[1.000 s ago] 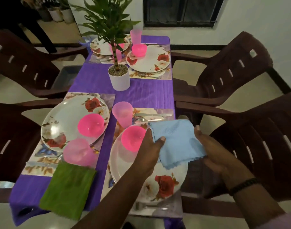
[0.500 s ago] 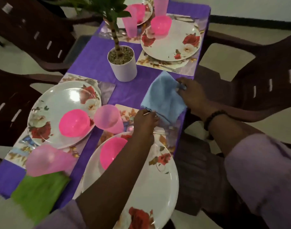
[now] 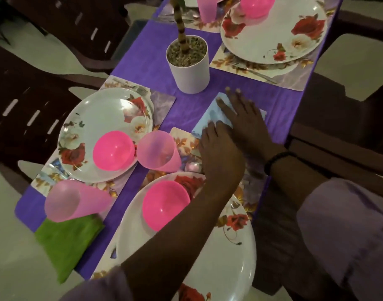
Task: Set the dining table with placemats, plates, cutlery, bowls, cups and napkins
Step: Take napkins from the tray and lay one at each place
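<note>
Blue napkin flat under both hands

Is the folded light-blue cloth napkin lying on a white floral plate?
No, the light-blue cloth napkin lies on the purple tablecloth, under both flat hands.

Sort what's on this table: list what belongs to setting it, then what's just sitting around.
Belongs to the job:
blue napkin, under the left hand and right hand
green napkin
floral plates
pink bowls
pink cups
placemats
fork

Just sitting around:
potted plant
brown chairs
</note>
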